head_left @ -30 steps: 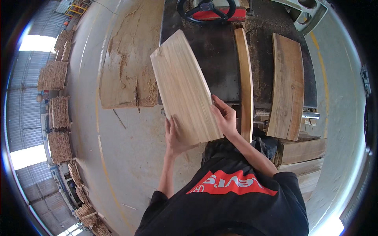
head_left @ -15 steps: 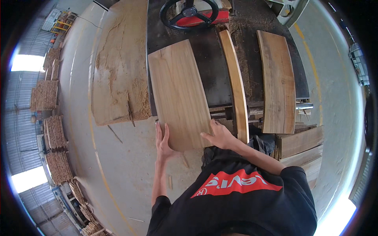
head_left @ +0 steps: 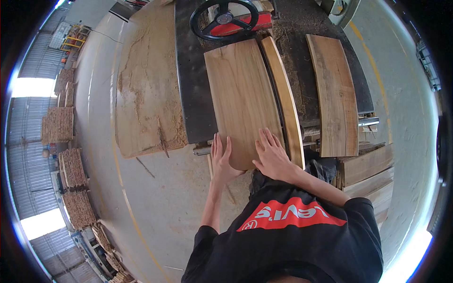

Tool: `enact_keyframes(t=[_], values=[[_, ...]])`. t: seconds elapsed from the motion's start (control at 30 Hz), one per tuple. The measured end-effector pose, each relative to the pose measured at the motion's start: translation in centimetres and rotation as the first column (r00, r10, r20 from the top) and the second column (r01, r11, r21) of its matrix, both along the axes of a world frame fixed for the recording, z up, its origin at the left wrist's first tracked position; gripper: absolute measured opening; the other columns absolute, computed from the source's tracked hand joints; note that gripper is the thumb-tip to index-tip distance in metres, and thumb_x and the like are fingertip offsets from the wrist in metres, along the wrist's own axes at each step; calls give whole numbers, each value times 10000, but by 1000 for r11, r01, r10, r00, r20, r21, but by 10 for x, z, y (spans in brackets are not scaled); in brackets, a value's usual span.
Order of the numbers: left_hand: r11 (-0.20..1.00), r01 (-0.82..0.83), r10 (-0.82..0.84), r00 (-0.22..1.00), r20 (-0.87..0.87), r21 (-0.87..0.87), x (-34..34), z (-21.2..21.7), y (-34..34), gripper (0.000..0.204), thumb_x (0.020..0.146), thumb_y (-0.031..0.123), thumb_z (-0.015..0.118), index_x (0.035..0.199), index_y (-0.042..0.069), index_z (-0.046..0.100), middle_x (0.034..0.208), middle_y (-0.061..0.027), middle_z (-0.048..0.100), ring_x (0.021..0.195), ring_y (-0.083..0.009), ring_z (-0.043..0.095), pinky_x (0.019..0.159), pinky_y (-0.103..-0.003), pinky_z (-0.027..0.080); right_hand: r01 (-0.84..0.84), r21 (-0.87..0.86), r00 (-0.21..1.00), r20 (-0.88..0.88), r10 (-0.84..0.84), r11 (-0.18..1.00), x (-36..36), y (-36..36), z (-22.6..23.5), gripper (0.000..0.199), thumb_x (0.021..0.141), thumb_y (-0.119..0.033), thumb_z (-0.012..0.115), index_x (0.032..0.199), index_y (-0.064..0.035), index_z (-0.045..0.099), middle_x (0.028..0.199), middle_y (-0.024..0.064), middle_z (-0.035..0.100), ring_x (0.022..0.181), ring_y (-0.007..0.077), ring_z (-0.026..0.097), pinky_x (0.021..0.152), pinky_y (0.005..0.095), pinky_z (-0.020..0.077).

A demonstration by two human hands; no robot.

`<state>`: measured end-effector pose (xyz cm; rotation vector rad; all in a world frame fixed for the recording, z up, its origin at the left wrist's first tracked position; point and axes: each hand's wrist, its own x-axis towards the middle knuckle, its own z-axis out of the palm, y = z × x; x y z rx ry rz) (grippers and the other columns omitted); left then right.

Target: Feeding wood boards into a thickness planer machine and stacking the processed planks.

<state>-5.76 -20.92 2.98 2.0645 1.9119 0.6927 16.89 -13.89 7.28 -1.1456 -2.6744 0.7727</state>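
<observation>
A wide, pale wooden board (head_left: 243, 96) lies flat on the dark machine table (head_left: 191, 89), its right edge against an upright wooden fence (head_left: 285, 94). My left hand (head_left: 221, 158) presses against the board's near left edge with fingers spread. Flat on the board's near end rests my right hand (head_left: 271, 153), fingers apart. Neither hand wraps around the board.
A black handwheel (head_left: 224, 19) on a red part sits at the table's far end. A second brown plank (head_left: 336, 96) lies right of the fence. Sawdust (head_left: 146, 94) covers the floor to the left. Stacked planks (head_left: 368, 172) stand at right, wood piles (head_left: 66, 155) at far left.
The board was tilted up in both hands a second ago. It has come down flat on the table and slid right against the fence, with my hands now pressing at its near end.
</observation>
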Motion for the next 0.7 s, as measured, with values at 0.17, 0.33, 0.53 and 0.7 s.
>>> enact_keyframes(t=[0.17, 0.33, 0.53, 0.7], values=[[999, 40, -40, 999, -5, 23, 3, 5, 16, 1296, 465, 418, 993, 1546, 3, 411, 1586, -401, 275, 1498, -553, 273, 1183, -601, 305, 47, -82, 993, 112, -37, 996, 5, -3, -3, 695, 867, -196, 649, 1467, 84, 436, 1627, 266, 296, 1509, 424, 304, 1173, 595, 347], [997, 77, -77, 997, 28, 5, -9, 0, 44, 1415, 382, 458, 1018, 1566, 4, 390, 1600, -400, 254, 1508, -561, 240, 1185, -612, 300, 167, -237, 968, -144, -205, 957, 3, 12, -17, 736, 886, -126, 600, 1557, 2, 327, 1669, 157, 294, 1552, 328, 267, 1206, 600, 307], [999, 29, -29, 1000, -7, 18, -23, -4, 93, 1440, 370, 472, 1014, 1567, -16, 378, 1607, -396, 246, 1521, -532, 237, 1189, -598, 299, 415, -63, 887, -197, -418, 908, -38, 54, -35, 658, 992, -192, 535, 1567, 16, 294, 1651, 189, 332, 1549, 341, 278, 1273, 549, 177], [1000, 15, -15, 1000, -9, -22, -37, -5, 129, 1446, 375, 544, 1004, 1559, -22, 395, 1611, -401, 231, 1533, -520, 213, 1195, -600, 286, 550, 32, 811, -257, -525, 834, -72, 100, -48, 615, 1043, -271, 517, 1555, 5, 315, 1646, 195, 344, 1532, 357, 315, 1262, 553, 194]])
